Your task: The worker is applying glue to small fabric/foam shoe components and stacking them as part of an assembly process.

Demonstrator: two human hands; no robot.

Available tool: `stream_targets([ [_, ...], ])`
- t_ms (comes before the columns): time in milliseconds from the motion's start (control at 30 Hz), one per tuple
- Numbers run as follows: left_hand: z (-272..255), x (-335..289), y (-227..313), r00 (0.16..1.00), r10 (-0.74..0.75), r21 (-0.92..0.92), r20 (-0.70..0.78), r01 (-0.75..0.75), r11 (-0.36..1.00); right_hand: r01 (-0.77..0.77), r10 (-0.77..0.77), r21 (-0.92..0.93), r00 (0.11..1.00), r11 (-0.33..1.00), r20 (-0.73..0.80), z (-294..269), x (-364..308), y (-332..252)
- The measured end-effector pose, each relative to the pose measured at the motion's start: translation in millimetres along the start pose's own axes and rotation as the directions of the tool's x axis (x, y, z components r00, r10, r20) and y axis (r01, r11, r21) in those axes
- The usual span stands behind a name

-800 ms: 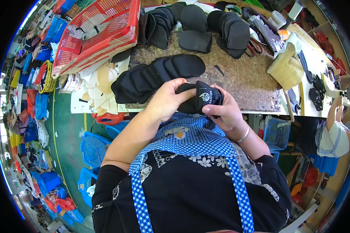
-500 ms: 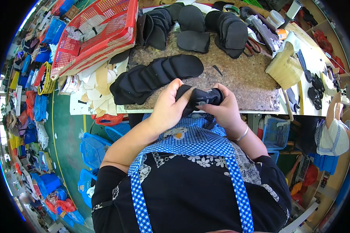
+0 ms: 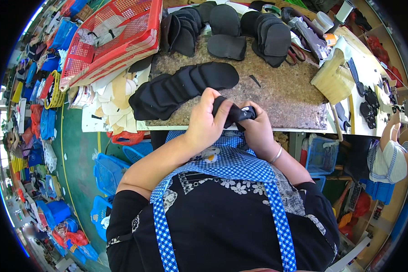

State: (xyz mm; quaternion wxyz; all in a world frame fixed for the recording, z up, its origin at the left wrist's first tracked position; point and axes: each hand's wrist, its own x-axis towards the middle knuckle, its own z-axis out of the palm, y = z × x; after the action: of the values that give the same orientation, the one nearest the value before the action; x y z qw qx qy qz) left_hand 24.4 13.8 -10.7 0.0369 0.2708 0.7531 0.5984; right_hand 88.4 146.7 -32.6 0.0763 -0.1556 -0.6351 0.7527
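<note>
Over the near edge of the speckled brown work board (image 3: pixel 290 102), both hands grip one soft black fabric piece (image 3: pixel 234 113) with a small pale print. My left hand (image 3: pixel 204 120) pinches its left end between thumb and fingers. At the other end, my right hand (image 3: pixel 259 130) has its fingers closed around the fabric. The piece is bunched and twisted, and much of it is hidden by the fingers. Just beyond my left hand lies an overlapping row of black padded fabric pieces (image 3: pixel 186 86). A thin black scrap (image 3: pixel 255 80) rests on the board.
Stacks of dark rounded pads (image 3: pixel 275 38) line the board's far side, with red-handled scissors (image 3: pixel 296 53) beside them. A red plastic basket (image 3: pixel 143 47) stands far left, above cream cut-outs (image 3: pixel 115 106). At right sits a yellowish block (image 3: pixel 332 79). Blue baskets (image 3: pixel 111 170) are below left.
The black piece has gone from spread out to bunched and twisted, and less of its print shows. My right hand has moved slightly down and left, its fingers closing in.
</note>
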Motion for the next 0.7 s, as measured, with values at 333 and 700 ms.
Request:
stream_targets([
  [333, -25, 9, 0, 0.996, -0.036, 0.108, 0.081, 0.027, 0.994, -0.321, 0.271, 0.207, 0.934, 0.924, 0.235, 1, -5, -20],
  [700, -13, 9, -16, 0.975, -0.126, -0.044, 0.183, 0.136, 0.990, -0.594, 0.173, 0.450, 0.711, 0.667, 0.682, -2, -14, -4],
])
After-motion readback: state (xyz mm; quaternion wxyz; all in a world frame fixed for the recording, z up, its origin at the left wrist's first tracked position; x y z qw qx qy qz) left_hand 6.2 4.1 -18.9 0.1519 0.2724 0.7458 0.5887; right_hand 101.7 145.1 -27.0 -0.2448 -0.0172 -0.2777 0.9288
